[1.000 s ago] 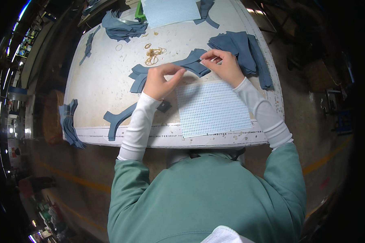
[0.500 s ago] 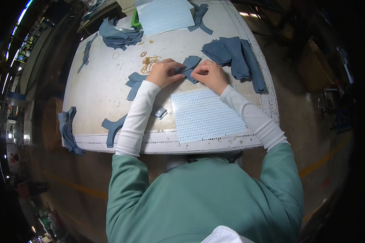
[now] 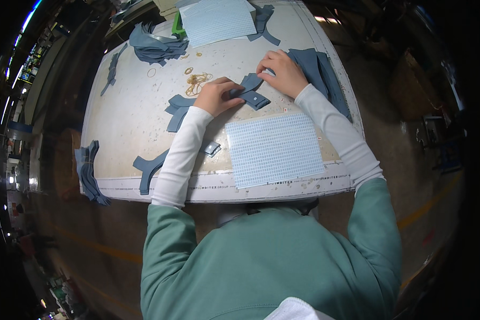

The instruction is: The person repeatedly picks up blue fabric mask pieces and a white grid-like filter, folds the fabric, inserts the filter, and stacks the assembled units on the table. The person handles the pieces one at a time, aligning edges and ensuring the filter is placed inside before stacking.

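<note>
Left hand (image 3: 214, 96) and right hand (image 3: 281, 72) both pinch a small blue-grey fabric piece (image 3: 250, 92) lying mid-desk (image 3: 128, 117) toward the far edge, beside the rubber bands (image 3: 196, 81); keeping its edges aligned and flat seems advisable.

Rubber bands (image 3: 197, 81) left of fabric bundle (image 3: 250, 94), grid sheet (image 3: 272, 148) nearer, table (image 3: 128, 112) beneath.

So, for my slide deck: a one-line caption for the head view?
Both hands, left hand and right hand, press a small blue-grey fabric bundle on a worn white table.
</note>
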Action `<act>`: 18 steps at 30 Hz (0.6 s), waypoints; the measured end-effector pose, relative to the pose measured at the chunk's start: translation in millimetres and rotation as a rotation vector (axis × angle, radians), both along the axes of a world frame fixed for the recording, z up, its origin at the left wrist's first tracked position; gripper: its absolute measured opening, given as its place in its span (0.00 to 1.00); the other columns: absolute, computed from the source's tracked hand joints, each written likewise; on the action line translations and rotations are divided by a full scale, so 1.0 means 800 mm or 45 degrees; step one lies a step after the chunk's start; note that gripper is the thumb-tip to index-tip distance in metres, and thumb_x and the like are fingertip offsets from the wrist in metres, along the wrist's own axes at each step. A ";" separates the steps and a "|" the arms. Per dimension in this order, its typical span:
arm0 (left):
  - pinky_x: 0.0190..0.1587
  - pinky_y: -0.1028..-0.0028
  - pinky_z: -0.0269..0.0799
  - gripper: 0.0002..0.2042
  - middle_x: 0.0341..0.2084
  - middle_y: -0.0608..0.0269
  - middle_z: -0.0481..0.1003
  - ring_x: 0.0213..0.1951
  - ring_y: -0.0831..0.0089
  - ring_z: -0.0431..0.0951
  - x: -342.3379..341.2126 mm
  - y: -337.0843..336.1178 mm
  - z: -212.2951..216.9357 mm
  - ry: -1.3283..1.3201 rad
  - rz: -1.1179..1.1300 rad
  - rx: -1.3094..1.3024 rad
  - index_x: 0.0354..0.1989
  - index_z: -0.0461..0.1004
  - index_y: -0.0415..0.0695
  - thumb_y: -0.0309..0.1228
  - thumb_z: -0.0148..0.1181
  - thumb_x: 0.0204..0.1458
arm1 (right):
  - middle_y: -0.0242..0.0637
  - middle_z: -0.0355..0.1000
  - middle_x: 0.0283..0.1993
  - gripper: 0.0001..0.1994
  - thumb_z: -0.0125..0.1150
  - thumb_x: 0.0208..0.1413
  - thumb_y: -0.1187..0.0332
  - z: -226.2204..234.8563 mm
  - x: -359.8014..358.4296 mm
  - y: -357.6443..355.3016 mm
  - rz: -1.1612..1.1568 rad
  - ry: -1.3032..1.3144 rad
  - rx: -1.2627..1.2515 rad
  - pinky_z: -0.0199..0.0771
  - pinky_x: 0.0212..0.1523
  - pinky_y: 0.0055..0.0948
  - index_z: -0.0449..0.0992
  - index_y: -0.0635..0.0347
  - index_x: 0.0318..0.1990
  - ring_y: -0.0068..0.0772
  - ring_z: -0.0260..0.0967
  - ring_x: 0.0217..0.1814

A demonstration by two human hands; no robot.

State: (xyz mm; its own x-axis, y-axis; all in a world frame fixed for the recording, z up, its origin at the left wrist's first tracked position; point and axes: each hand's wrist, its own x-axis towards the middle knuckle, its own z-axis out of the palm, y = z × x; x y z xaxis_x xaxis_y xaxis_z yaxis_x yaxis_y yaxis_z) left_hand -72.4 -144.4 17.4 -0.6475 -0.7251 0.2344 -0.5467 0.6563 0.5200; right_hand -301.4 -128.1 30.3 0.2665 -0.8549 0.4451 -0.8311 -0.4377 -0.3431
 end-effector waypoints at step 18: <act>0.30 0.76 0.71 0.12 0.30 0.63 0.75 0.24 0.73 0.73 0.004 -0.004 -0.010 0.056 -0.038 -0.096 0.39 0.80 0.47 0.36 0.66 0.46 | 0.27 0.68 0.38 0.08 0.63 0.47 0.70 -0.012 0.008 -0.028 0.028 0.286 0.067 0.74 0.46 0.30 0.80 0.48 0.36 0.26 0.65 0.49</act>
